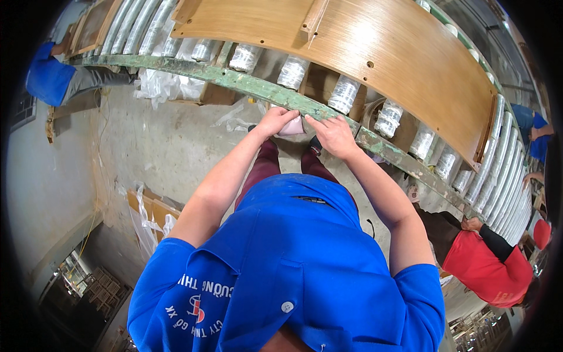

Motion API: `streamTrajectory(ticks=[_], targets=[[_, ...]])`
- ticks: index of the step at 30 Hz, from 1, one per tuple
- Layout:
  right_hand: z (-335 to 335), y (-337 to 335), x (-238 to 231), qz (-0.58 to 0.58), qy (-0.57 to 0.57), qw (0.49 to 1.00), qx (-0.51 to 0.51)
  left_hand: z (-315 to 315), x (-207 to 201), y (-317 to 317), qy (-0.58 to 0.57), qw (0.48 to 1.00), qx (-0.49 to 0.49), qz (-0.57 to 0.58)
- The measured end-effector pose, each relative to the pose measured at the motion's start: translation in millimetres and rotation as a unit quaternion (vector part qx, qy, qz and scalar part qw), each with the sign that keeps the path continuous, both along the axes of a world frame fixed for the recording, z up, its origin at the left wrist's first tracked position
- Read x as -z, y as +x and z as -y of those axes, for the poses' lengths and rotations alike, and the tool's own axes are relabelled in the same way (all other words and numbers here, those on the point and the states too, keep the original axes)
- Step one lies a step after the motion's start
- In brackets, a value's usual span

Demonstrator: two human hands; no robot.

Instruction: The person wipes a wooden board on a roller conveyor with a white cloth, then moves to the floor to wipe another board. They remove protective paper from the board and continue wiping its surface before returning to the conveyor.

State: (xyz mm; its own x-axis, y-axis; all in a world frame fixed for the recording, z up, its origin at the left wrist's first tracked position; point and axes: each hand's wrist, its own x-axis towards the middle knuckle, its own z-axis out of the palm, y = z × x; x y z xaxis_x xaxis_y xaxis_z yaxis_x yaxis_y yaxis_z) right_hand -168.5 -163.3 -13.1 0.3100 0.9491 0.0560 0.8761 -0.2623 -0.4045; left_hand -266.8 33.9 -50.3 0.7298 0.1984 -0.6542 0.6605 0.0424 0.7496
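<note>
At the near edge of the green rail [258, 86], my left hand [277, 122] is closed with its fingertips on a pale pink, flat, folded piece [292, 126], cloth or paper, which hangs below them. My right hand [335, 136] is close beside it, against the same rail. One of its digits stretches toward the left fingertips while the others bend inward; whatever they may hold is hidden. Beyond the rail, a large curved wooden panel [352, 47] with small drilled holes lies across the plastic-wrapped rollers [293, 71]. Neither hand touches the panel.
A person in red [484, 264] stands close on the right with a hand at the rail. A person in blue [50, 76] is at the far left, another [538, 138] at the far right. Boards with plastic wrap [149, 217] lean at left; plastic sheeting [167, 85] hangs under the rail.
</note>
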Motion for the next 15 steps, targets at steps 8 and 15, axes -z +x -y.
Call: streamTrajectory(ticks=[8, 15], targets=[[6, -1, 0, 0.001, -0.003, 1.000, -0.006, 0, 1, 1, 0.015, 0.999, 0.025, -0.019], [10, -2, -2, 0.005, 0.012, 1.000, -0.008, -3, 2, -1, 0.015, 1.000, 0.022, -0.003]])
